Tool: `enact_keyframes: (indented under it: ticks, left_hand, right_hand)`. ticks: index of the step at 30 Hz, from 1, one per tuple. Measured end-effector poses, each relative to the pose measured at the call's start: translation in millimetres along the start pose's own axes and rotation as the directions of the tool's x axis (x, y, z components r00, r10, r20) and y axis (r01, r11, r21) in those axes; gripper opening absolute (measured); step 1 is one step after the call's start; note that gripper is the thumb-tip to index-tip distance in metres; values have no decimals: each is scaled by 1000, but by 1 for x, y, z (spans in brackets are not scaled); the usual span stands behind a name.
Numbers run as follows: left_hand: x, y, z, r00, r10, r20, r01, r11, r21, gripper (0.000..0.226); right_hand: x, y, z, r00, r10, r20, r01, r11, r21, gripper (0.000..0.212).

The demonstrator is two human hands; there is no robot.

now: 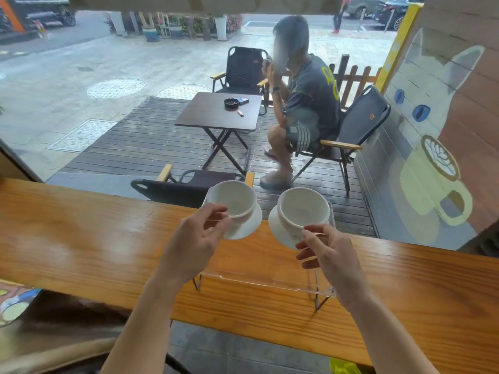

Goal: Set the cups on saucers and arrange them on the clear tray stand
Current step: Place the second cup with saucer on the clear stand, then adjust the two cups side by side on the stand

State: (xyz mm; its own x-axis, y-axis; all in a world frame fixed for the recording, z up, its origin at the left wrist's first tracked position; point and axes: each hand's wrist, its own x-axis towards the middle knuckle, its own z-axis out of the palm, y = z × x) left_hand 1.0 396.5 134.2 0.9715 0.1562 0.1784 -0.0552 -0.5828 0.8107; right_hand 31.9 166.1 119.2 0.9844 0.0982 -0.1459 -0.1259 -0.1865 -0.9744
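Observation:
Two white cups stand on white saucers, side by side on the clear tray stand (267,282), which sits on the wooden counter. The left cup (235,198) rests on its saucer (249,225); my left hand (198,238) pinches at that cup's near side, where the handle is hidden by my fingers. The right cup (303,207) rests on its saucer (278,230); my right hand (328,255) pinches at its near rim or handle. Both cups are empty.
The long wooden counter (81,238) runs left to right under the stand, with a window behind it. Outside are a folding table, black chairs and a seated person. A painted wall stands at the right.

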Motion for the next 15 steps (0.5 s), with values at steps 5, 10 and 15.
enact_keyframes:
  ticks: [5,10,15]
  left_hand:
    - [1,-53,-14,962,-118,-246,119,993,-13,14]
    - [-2,-125,5,868,-366,-337,397,917,25,36]
    - [-16,-186,27,896,-432,-102,437,820,370,63]
  right_hand:
    - [1,7,23,997,-5,79,10,998,-61,16]
    - [11,18,37,993,23,112,-11,995,-104,21]
    - [19,31,49,989,45,141,-23,988,-150,25]
